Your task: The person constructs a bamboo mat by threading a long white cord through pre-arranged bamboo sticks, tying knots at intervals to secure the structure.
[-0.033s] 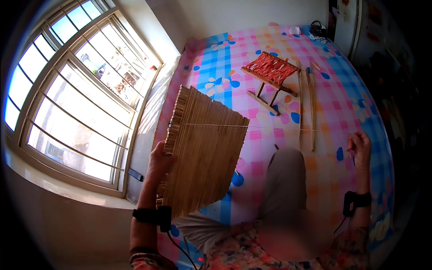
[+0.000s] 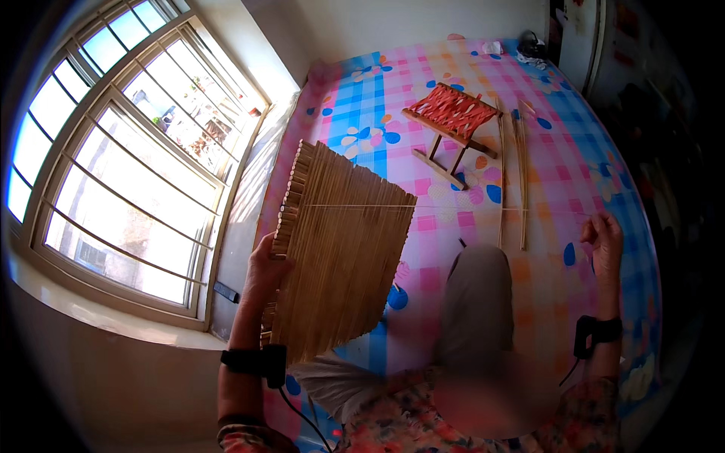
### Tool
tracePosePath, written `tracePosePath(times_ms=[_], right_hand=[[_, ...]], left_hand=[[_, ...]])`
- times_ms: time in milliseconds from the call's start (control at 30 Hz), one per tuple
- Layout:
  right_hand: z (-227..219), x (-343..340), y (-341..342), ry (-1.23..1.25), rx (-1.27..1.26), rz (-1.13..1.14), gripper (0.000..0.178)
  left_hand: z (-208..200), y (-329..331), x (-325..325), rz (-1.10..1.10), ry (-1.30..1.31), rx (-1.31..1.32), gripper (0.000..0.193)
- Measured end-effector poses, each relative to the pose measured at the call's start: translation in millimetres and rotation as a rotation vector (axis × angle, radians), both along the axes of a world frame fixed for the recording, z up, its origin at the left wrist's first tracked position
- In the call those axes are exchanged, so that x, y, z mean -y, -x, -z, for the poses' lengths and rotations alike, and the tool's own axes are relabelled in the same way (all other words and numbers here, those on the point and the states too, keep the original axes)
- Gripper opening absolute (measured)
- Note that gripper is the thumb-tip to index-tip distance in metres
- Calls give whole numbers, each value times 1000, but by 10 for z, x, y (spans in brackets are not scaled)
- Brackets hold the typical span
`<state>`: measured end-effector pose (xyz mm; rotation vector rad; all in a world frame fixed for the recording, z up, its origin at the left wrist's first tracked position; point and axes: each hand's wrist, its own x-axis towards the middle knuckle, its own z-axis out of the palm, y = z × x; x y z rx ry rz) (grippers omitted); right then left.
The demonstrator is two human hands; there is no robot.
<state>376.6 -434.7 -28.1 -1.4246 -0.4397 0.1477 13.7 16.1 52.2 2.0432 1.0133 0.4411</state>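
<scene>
Almost nothing is seen to have moved since the earlier frame: the flat mat of thin bamboo sticks [image 2: 343, 249] is held at the same tilt, and both hands are found where they were. The left hand [image 2: 266, 273] is clamped on the mat's left edge, thumb over the stick ends, so that the mat is kept raised above the bed covered with a pink and blue checked sheet [image 2: 574, 189]. A thin pale thread [image 2: 468, 208] is stretched taut from the mat's upper part across to the right hand [image 2: 604, 238], whose fingers are pinched together on its end. Beyond the mat, a small wooden folding stool with an orange woven seat [image 2: 453, 113] is set on the bed, with a few long loose bamboo strips [image 2: 521, 174] laid just beside it. By this stillness a held pull on the thread is suggested, judged as a stitch being tightened.
</scene>
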Motion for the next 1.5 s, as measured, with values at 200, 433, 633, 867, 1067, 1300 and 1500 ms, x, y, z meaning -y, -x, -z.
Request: tracePosePath(times_ms=[200, 433, 633, 867, 1067, 1300, 1500], right_hand=[[-370, -582, -73, -768, -305, -11, 16], [-811, -1797, 737, -471, -78, -450, 20], [-253, -2793, 1565, -248, 80, -688, 13], [-142, -2913, 1753, -162, 306, -636, 11], [-55, -2928, 1790, -225, 218, -675, 12], [-251, -2869, 1789, -146, 298, -599, 12], [-201, -2934, 1766, -104, 370, -538, 10]], left_hand=[[82, 38, -22, 59, 43, 84, 47], [-48, 46, 291, 51, 0, -8, 47], [-60, 21, 419, 154, -163, -47, 50], [-324, -226, 652, 191, -378, -190, 49], [-197, -346, 679, 207, -197, -36, 43], [-261, -304, 630, 150, -72, -39, 53], [-284, -314, 642, 206, -120, -19, 60]])
